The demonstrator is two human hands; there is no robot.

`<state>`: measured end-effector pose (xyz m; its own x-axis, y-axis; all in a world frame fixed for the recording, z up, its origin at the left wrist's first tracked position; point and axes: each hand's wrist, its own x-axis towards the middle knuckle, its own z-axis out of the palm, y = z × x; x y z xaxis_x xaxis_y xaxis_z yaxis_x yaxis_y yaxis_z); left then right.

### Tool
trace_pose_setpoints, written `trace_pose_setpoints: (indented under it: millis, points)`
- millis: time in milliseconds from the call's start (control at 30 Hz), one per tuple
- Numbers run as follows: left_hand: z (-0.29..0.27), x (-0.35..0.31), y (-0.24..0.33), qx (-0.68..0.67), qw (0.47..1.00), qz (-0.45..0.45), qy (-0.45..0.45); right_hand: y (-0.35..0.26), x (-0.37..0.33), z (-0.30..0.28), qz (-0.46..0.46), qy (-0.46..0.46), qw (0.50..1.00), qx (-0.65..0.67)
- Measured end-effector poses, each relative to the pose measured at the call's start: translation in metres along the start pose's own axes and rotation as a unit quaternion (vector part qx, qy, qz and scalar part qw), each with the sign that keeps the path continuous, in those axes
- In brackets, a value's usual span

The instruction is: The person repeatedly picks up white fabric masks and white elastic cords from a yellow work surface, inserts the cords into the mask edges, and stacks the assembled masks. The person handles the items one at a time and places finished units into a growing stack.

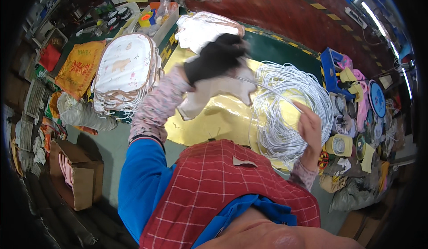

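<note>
My left hand, in a black glove and blurred by motion, grips a white fabric piece with brown edging above the table. The cloth hangs below the glove, and its upper part is hidden. My bare right hand pinches a white wire that runs left toward the cloth. Whether the wire's end is inside the edging, I cannot tell. Beneath and beside my right hand lies a large loose coil of white wire on the yellow sheet.
A stack of white printed fabric panels with brown edges lies at left, beside an orange bag. More white pieces lie at the back. A blue crate stands at right. An opened cardboard box is on the floor at lower left.
</note>
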<state>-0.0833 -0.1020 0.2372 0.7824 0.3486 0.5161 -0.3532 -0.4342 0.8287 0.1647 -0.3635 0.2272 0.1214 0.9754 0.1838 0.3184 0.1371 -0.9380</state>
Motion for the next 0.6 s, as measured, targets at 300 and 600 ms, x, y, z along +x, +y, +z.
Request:
trace_pose_setpoints:
  millis: [300, 600]
  points:
    - [0.008, 0.003, 0.075, 0.31, 0.918, 0.087, 0.232, -0.074, 0.009, 0.006, -0.109, 0.051, 0.99, 0.074]
    - [0.01, -0.018, 0.065, 0.534, 0.807, 0.226, 0.11, -0.045, 0.032, 0.05, -0.123, 0.083, 0.983, -0.108]
